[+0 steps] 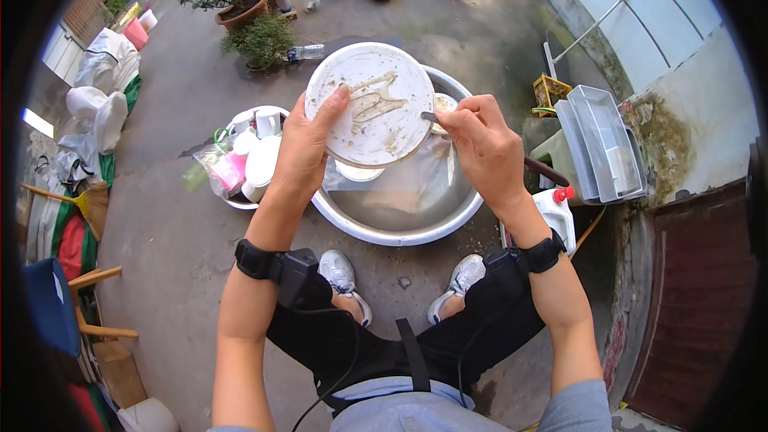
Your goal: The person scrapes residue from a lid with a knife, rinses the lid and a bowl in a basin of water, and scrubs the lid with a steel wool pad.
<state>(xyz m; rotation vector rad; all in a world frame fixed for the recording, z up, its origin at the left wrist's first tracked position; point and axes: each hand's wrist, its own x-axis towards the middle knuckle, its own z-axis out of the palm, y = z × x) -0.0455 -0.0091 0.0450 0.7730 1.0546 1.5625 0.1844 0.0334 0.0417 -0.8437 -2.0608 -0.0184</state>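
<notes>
Over the basin (398,238), the person's left hand (301,144) is clamping the dirty white disc (370,132), seemingly light, stiff and best gripped by its rim, near eight o'clock, while the right hand (486,148) is pinching a small dark strip (429,117) at three.

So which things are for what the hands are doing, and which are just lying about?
Being used, it seems:
- dirty white disc, in the left hand
- small grey piece, in the right hand
- big metal basin, underneath

Probably just lying about:
- blue chair
- broom
- potted plants
- clear plastic boxes
</notes>
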